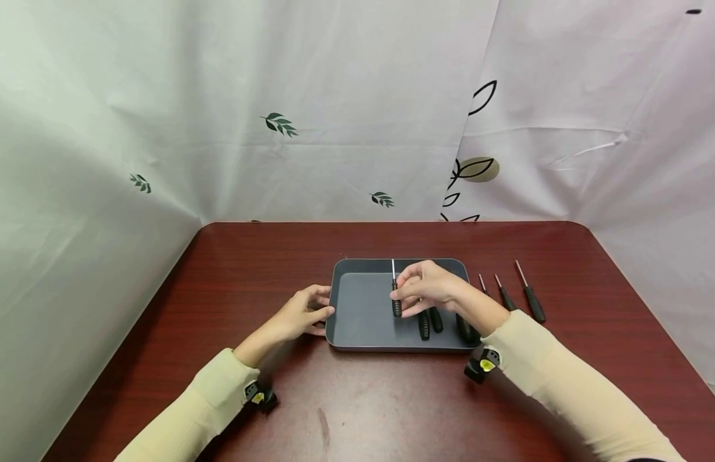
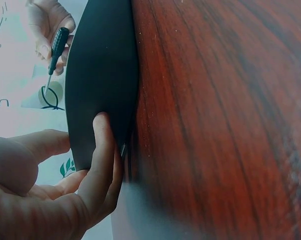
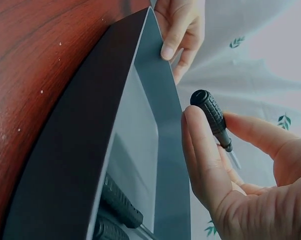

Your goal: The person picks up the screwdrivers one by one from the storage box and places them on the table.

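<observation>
- Dark red wood-grain worktop fills the lower middle of my head feed, with a brownish smudge on its near stretch.
- Nearest to me, a pale yellow left sleeve and right sleeve reach in from the lower corners, a small black left wrist camera and right wrist camera at their cuffs.
- On the worktop between the arms I have a dark grey rectangular tray with raised walls.
- Its left end is held by the left hand: my left wrist feed shows bent fingers, one tip pressed to the outer wall, another digit at the rim.
- Inside, toward the tray's right side, I see two black screwdriver handles close together; another black handle lies farther right, partly covered by the right wrist.
- Above the tray, raised clear of its floor, the right hand pinches a black-handled screwdriver, fingers and thumb clamped on the ribbed grip, metal shank pointing toward the far side.
- Right of the tray, three more screwdrivers lie on the worktop, shanks pointing away; the forearm hides part of the leftmost two.
- Behind the worktop hangs creased white cloth, printed with green leaf sprigs and, farther right, black leaf outlines.
</observation>
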{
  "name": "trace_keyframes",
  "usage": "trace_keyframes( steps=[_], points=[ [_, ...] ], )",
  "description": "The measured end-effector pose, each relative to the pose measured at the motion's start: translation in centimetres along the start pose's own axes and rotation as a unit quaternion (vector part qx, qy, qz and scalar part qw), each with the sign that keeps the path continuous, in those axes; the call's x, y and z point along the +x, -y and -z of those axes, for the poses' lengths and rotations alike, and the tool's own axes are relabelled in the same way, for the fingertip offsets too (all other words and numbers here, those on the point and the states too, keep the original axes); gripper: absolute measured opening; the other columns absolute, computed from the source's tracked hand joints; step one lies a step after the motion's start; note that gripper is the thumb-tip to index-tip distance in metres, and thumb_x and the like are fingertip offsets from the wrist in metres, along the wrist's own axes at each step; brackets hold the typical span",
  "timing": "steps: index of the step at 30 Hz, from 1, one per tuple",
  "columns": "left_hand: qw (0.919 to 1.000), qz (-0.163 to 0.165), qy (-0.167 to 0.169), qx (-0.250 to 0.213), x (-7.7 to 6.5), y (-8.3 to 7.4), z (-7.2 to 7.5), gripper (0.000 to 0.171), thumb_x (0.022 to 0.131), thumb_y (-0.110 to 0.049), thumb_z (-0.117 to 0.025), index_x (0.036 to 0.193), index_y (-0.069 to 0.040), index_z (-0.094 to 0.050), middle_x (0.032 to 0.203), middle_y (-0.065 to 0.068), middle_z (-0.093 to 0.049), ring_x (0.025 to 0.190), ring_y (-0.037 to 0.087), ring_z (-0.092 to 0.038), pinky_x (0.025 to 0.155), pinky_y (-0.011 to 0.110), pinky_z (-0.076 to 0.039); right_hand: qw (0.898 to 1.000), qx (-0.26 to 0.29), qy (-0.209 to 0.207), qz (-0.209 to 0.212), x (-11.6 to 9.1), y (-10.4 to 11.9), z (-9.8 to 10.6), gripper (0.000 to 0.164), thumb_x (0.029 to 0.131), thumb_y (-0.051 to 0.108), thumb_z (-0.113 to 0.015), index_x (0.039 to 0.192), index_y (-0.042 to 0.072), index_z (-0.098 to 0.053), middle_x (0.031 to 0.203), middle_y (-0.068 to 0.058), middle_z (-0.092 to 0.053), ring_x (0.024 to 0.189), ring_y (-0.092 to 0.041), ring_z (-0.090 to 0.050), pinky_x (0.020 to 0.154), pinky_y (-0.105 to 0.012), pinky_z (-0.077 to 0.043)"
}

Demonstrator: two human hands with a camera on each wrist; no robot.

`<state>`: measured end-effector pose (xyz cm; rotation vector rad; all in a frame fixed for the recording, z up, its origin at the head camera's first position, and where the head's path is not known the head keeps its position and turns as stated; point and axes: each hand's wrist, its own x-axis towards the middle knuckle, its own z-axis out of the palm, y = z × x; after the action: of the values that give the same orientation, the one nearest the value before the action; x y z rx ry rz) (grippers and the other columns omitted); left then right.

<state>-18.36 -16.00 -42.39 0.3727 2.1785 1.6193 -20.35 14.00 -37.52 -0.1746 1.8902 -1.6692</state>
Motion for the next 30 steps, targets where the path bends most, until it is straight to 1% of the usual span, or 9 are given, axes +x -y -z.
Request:
trace_keyframes(
  steps=[10,16,23,30],
  points=[
    [1.0000,-0.001,0.001,0.001,0.1,0.1,0.1,0.052,0.101,0.000,-0.056,0.145,0.014,-0.032,0.123,0.032,-0.051,0.098,0.032,-0.065,0.073,0.045,-0.062,1.000,0.001,0.003,0.006,-0.6,-0.2,1.0,0.026,0.087,0.000,-0.071,0.104,-0.008,-0.053,0.089,-0.012,-0.069,0.069,-0.021,-0.067,0.072,-0.041,-0.063],
    [1.0000,0.001,-0.001,0.001,0.1,0.1,0.0,0.052,0.101,0.000,-0.056,0.144,0.015,-0.032,0.121,0.031,-0.051,0.096,0.030,-0.065,0.072,0.043,-0.063,1.000,-0.003,-0.003,0.003,-1.1,-0.6,1.6,0.025,0.087,0.000,-0.071,0.104,-0.008,-0.054,0.089,-0.013,-0.070,0.071,-0.022,-0.067,0.074,-0.043,-0.062],
    [1.0000,0.003,-0.003,0.004,0.1,0.1,0.0,0.051,0.101,-0.001,-0.057,0.145,0.013,-0.034,0.122,0.030,-0.051,0.098,0.029,-0.064,0.072,0.042,-0.063,1.000,-0.002,-0.008,0.005,-1.7,-1.0,2.2,0.026,0.087,0.000,-0.070,0.106,-0.010,-0.054,0.086,-0.012,-0.069,0.070,-0.020,-0.066,0.074,-0.043,-0.062],
    [1.0000,0.001,-0.004,0.003,0.1,0.2,0.0,0.052,0.101,-0.001,-0.057,0.144,0.014,-0.033,0.120,0.029,-0.052,0.096,0.028,-0.065,0.071,0.042,-0.063,1.000,-0.003,-0.004,0.009,-2.1,-1.6,2.9,0.026,0.088,-0.001,-0.069,0.105,-0.010,-0.053,0.083,-0.011,-0.067,0.072,-0.021,-0.066,0.074,-0.042,-0.062]
  ],
)
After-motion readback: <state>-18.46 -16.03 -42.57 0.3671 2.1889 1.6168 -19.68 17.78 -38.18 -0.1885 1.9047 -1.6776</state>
